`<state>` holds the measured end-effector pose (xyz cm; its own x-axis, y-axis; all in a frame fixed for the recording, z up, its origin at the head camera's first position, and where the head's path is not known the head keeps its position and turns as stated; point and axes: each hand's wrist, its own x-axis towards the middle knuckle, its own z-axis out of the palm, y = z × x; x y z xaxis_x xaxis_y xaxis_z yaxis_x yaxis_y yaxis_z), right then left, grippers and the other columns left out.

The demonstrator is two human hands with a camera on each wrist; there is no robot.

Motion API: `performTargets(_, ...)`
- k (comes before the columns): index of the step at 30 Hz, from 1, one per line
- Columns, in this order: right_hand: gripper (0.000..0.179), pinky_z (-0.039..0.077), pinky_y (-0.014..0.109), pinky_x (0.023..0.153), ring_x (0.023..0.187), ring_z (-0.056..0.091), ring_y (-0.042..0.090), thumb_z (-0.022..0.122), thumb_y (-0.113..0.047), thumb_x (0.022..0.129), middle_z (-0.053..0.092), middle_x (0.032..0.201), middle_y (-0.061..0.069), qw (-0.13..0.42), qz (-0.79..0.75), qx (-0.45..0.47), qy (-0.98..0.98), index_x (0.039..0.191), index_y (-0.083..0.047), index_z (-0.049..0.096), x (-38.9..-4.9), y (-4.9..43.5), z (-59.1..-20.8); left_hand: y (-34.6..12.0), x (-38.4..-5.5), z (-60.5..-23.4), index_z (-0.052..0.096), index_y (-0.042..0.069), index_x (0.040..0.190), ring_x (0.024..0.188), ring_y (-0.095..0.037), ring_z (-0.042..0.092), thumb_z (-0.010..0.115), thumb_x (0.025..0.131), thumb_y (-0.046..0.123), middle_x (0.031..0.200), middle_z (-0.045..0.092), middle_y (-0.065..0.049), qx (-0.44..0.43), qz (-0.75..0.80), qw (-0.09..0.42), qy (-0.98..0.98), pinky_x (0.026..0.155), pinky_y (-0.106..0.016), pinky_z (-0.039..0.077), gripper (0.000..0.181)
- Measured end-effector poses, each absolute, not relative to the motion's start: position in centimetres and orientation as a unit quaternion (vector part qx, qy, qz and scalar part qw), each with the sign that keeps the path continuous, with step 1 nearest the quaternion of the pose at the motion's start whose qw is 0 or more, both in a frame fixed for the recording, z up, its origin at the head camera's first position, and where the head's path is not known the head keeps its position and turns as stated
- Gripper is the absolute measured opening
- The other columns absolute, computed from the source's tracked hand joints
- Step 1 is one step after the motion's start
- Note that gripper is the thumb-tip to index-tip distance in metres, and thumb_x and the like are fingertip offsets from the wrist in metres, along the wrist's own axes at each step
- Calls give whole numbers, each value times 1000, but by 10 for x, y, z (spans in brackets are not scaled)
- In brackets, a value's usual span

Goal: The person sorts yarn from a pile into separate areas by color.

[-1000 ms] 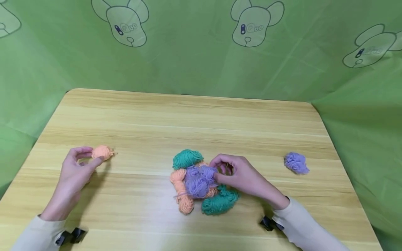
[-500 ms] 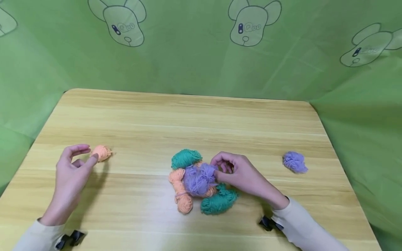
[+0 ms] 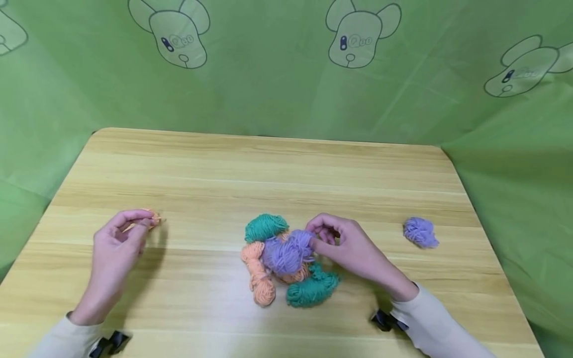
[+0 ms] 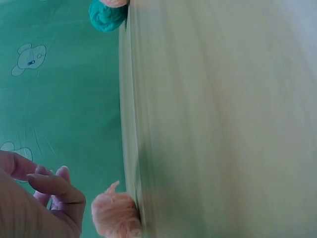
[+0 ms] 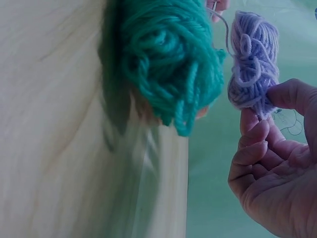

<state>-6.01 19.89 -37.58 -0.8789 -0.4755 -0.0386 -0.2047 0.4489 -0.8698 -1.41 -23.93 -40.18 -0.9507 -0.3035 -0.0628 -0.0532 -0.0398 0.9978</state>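
Observation:
My right hand [image 3: 346,243] pinches one end of a purple yarn skein [image 3: 286,252] over the central pile; in the right wrist view, thumb and fingers hold the skein's [image 5: 253,59] lower end. Around it lie two green skeins [image 3: 266,227] and a peach skein [image 3: 258,276], with more peach yarn [image 3: 299,274] partly hidden under the purple one. At the left, my left hand [image 3: 118,241] hovers over a small peach yarn ball [image 3: 155,219], mostly covering it in the head view. The left wrist view shows this ball [image 4: 116,215] apart from the loosely bent fingers.
Another purple yarn bundle [image 3: 421,232] lies alone at the right of the wooden table [image 3: 268,169]. A green cloth [image 3: 268,89] printed with animal heads hangs behind and beside the table. Dark clips [image 3: 109,344] sit at both wrists.
My left hand drew slightly left from the peach ball, then shifted right over it, and its fingertips came closer together. My right hand has raised the purple skein's end slightly and turned it.

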Motion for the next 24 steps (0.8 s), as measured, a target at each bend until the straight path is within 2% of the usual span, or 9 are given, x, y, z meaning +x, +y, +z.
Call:
performTargets(6,15,46,29,66,75,54,21,76,-7,98,58,81,2,123,-495,-190,839,111,-15,75,-60,202,-373,-228,-15,-404,70,-4,117,59,-7,51,60,105,-6,104,76,-7,104,-689,77,-713,46,-19,39,16)
performTargets(11,14,48,31,70,78,55,23,75,-7,99,59,84,4,111,-498,-178,841,111,-14,74,-62,206,-372,-219,-16,-405,71,-4,118,62,-9,52,62,105,-4,107,74,-5,88,-661,56,-743,49,-20,41,15)
performTargets(17,13,50,30,74,83,57,26,74,-7,100,60,88,7,105,-513,-155,838,112,-10,73,-65,212,-365,-210,-14,-405,70,-4,125,67,-11,53,64,107,1,112,74,0,64,-618,39,-783,54,-23,43,20)
performTargets(20,13,49,29,73,83,56,25,74,-6,101,60,89,9,99,-517,-146,837,114,-8,73,-67,216,-361,-206,-13,-403,69,-4,128,69,-12,57,65,106,1,115,75,-2,56,-609,26,-791,55,-24,45,23)
performTargets(24,14,50,27,72,83,57,24,72,-6,101,62,92,10,87,-521,-132,839,116,-5,71,-68,222,-358,-199,-12,-400,70,-3,129,69,-16,59,67,104,1,114,75,-11,44,-600,0,-799,53,-25,45,25)
